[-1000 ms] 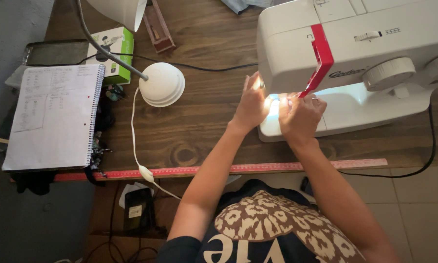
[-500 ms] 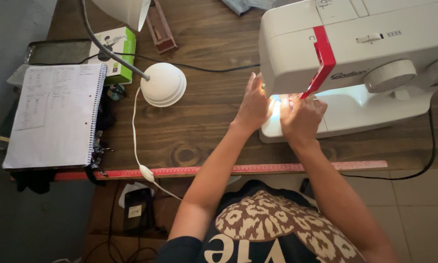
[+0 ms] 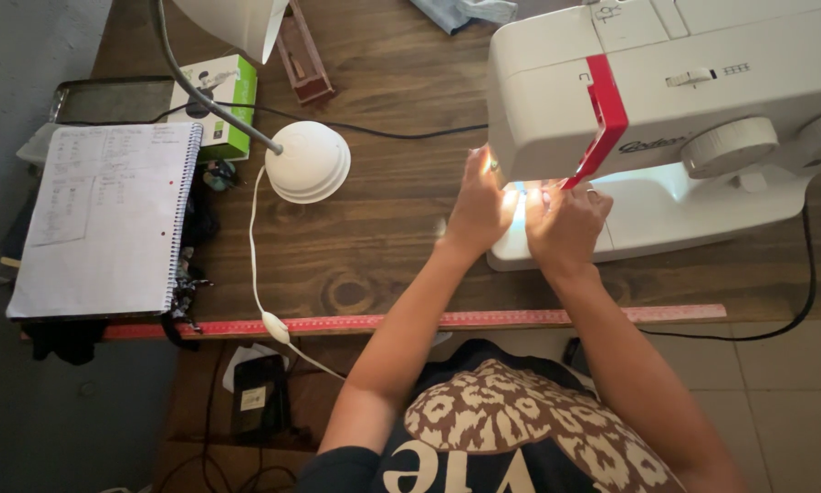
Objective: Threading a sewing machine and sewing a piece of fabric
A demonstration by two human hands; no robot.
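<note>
Hardly anything has moved since the earlier frames: both hands stay at the needle area, the view has only drifted a touch, w/ the lamp base sitting slightly further right than before. Left hand [image 3: 480, 208] is raised to the lit spot under the head of the white sewing machine [image 3: 702, 100], fingers curled in close together at the needle zone; whether they pinch thread or a part, can't tell, glare hides it. Right hand [image 3: 565, 224] is just beside it, nearly touching, fingers bunched together & pointed up at the same spot, below the red strip [image 3: 602, 114] on the machine's front; what it grips, if anything, can't tell either. Machine stands on the wooden table [image 3: 392, 246], right side, its black cord [image 3: 798, 306] looping off the table edge. Re containers: a green-and-white box [image 3: 223, 105] stands closed at upper left, contents not visible; a dark flat tray [image 3: 109, 99] behind it is partly covered by the spiral notebook [image 3: 104, 219], which lies open w/ handwriting; what's in the tray can't be made out. A small reddish-brown wooden box [image 3: 303, 64] sits near the lamp shade [image 3: 232, 23]. White round lamp base [image 3: 307, 162] sits left of the hands, well apart, white cable running down across a long red ruler [image 3: 410, 320] along the table's near edge.
</note>
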